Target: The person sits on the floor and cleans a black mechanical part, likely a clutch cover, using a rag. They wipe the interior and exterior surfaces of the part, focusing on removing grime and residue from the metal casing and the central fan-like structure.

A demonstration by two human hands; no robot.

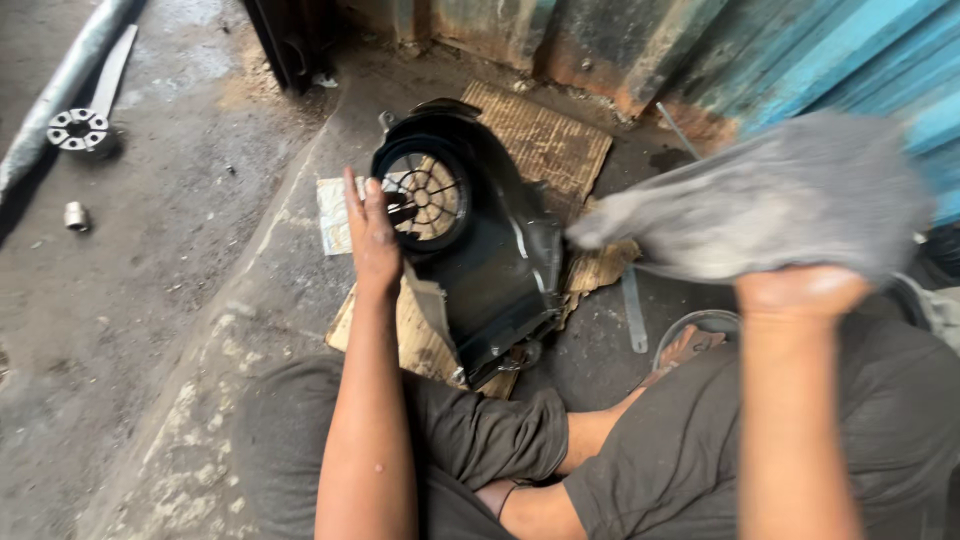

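We see a black plastic fan shroud (470, 260) with a round grilled opening propped on flattened cardboard (545, 140) on the concrete floor (150, 300), just in front of a seated person's folded legs. The left hand (372, 232), fingers straight and held together, presses flat against the shroud's left rim beside the grille. The right hand (800, 292) is raised well apart from it, gripping a bunched grey rag (770, 200) — blurred, so we cannot make out the fingers themselves. A flat metal strip (633, 310) lies on the floor just right of the cardboard; a flanged metal part (80, 128) and a small cylindrical piece (76, 215) sit well off to the left, and a rusted blue metal wall (820, 50) closes the scene behind. In our judgement the shroud — steadied on one side only — could tip or slide off the cardboard, and the rag could snag on the grille's thin ribs.
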